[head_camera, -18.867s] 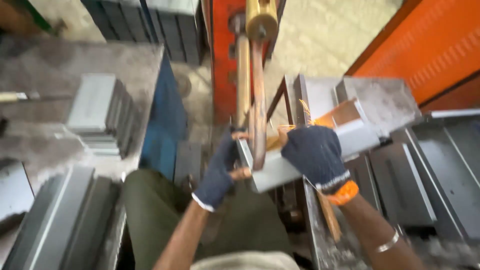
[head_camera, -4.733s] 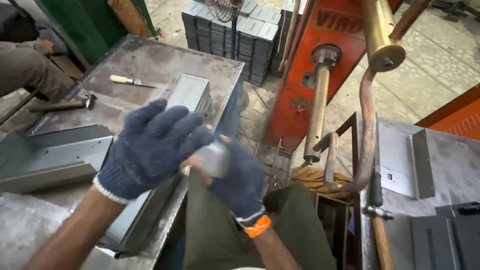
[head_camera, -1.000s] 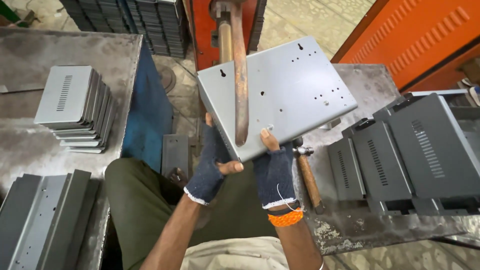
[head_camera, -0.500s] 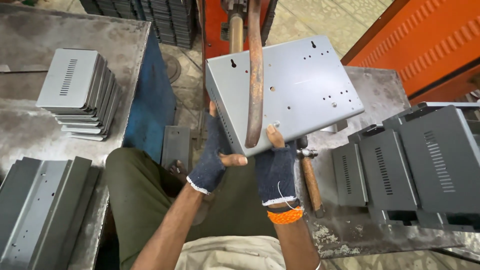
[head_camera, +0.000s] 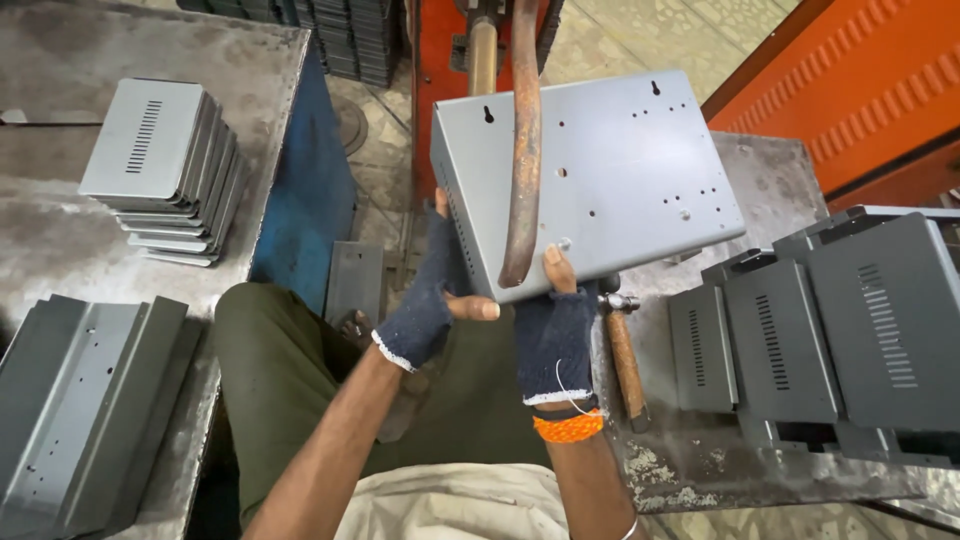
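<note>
At the far left, on the steel worktop (head_camera: 60, 230), lies a bundle of long grey folded channels (head_camera: 85, 410), and behind it a leaning stack of vented grey covers (head_camera: 165, 165); none of them shows a label or sticker, only bare painted metal with a slot grille. Moving in, the left hand (head_camera: 425, 310), in a dark fingerless knit glove, cups the near left corner of the grey sheet-metal chassis (head_camera: 610, 170), its fingers curled under the side wall and the thumb lying along the lower edge. The chassis is held up in the air over the person's lap, tilted, its punched base facing up, with a rusty curved bar (head_camera: 522, 140) crossing in front of it. The right hand (head_camera: 556, 330), gloved the same way and with an orange band at the wrist, grips the near edge, its thumb pressed flat on top. To my eye, steadying this well calls for both grips kept low on the edge and the panel kept square to that bar. Just right of that hand a wooden-handled hammer (head_camera: 622, 350) rests on the right worktop (head_camera: 700, 460), beside a row of dark grey vented housings (head_camera: 840, 320), again unlabelled. Behind them slopes an orange ribbed panel (head_camera: 850, 80).
</note>
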